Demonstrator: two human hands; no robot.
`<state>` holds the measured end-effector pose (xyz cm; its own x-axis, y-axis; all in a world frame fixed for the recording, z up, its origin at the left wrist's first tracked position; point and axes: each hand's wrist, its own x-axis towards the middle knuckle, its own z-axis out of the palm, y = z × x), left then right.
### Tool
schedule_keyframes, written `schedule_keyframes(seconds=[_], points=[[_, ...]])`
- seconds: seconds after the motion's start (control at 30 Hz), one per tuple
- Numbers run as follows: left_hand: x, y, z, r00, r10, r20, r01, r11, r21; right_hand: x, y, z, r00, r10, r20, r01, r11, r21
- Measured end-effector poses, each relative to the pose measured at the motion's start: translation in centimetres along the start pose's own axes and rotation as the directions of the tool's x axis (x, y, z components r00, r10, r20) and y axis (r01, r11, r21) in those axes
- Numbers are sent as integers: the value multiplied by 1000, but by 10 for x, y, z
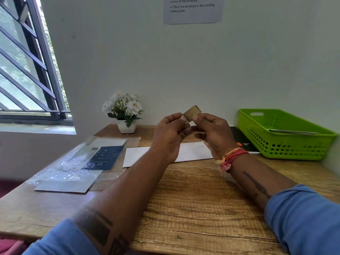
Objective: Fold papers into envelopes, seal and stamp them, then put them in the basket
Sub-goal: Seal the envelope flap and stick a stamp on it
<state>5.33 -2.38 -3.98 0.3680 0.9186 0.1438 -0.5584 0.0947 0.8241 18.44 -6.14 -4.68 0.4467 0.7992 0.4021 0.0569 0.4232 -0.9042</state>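
Both hands are raised above the middle of the wooden table (193,196). My left hand (170,134) and my right hand (214,132) together pinch a small brown stamp (192,112) by its lower edge, thumbs and fingertips on it. Below the hands a white envelope (191,150) lies flat on the table, partly hidden by my wrists. The green plastic basket (287,144) stands at the right back corner with a flat envelope (292,132) inside it.
A clear plastic packet with a dark blue card (104,157) and a grey sheet (62,186) lies at the left. A white flower pot (126,127) stands by the wall. A black booklet (242,142) lies beside the basket. An instruction sheet (193,10) hangs on the wall.
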Motion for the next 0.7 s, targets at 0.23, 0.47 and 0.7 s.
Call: schedule_keyframes(seconds=[0.23,0.47,0.7], points=[[-1,-1,1,998,-48,-32,48,999,19,2,0,-4,999,7,-32,-7,1000,0],[0,-2,2,995,-70,-74,73,996,46,5,0,-5,997,-40,-64,36,997,-68],[0,-6,2,994,-57,-96,64,995,71,1,-2,-5,1000,-4,-20,3,1000,-22]])
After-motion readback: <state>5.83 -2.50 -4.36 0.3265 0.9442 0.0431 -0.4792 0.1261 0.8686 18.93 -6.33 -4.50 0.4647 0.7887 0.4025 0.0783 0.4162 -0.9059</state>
